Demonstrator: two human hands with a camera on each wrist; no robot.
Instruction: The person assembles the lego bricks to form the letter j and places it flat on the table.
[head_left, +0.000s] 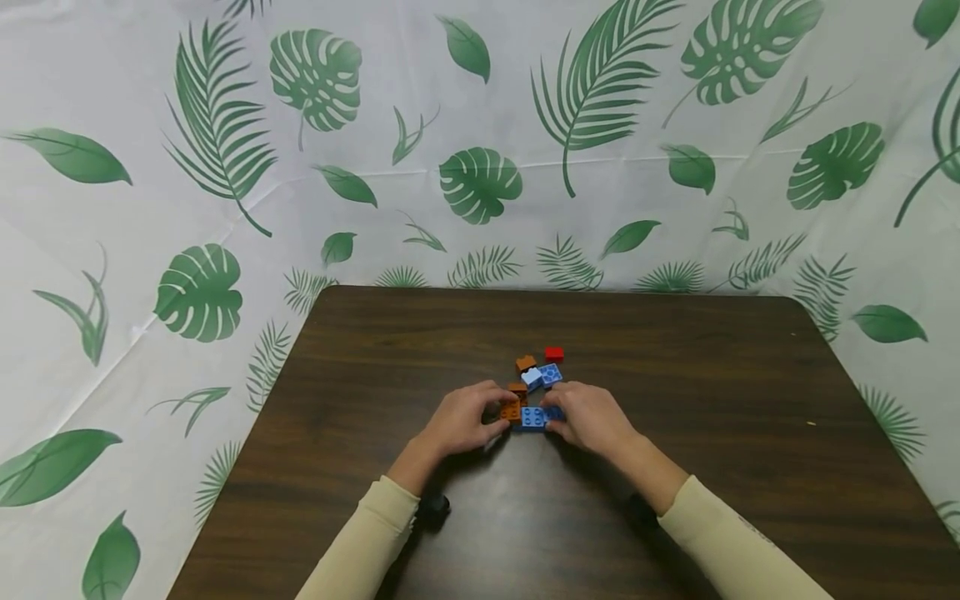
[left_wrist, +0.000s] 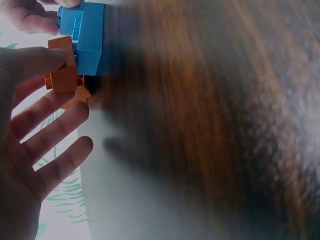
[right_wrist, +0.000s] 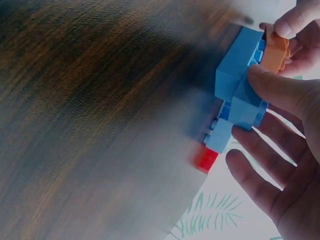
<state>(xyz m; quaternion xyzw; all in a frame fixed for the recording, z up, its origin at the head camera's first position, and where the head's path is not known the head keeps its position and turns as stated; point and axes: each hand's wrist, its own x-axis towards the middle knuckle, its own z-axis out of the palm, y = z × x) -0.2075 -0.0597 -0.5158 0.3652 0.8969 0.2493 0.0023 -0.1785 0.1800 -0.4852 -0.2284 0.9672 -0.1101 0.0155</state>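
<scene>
The blue brick is pinched by the right hand; just left of it, the orange brick (pinched by the left hand) should be pressed on squarely, studs aligned.

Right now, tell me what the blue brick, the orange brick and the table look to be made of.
Blue brick: likely moulded plastic, smooth with a slight sheen, with round studs and crisp edges.
Orange brick: apparently the same plastic, in a solid even colour.
Table: dark wood grain, probably laminate or varnished wood; the soft glare suggests a sealed, semi-gloss top.
</scene>
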